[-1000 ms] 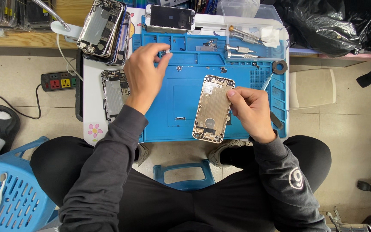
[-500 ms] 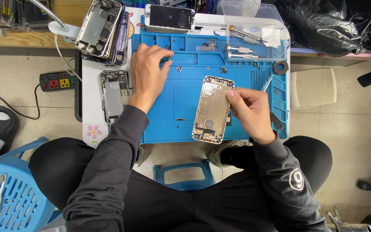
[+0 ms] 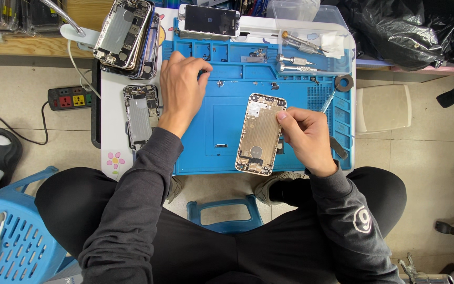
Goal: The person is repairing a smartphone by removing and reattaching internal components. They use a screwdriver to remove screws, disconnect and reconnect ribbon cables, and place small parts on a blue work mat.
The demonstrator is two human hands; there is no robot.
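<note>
An opened gold phone housing (image 3: 258,134) lies face-up on the blue work mat (image 3: 222,121). My right hand (image 3: 306,138) grips its right edge with thumb and fingers. My left hand (image 3: 181,87) rests on the mat's upper left, fingers curled down near the small parts compartments; whether it pinches anything is hidden. A small screw or part (image 3: 220,83) lies just right of that hand.
A stack of stripped phone housings (image 3: 124,34), another housing (image 3: 141,113), a phone screen (image 3: 208,20), screwdrivers (image 3: 298,57) in a clear tray, a tape roll (image 3: 344,82), a power strip (image 3: 69,97) on the floor and a blue stool (image 3: 14,242) surround the small white table.
My left hand has drifted slightly right and up over the mat's compartments. My right hand stays on the gold housing, which has barely moved.
</note>
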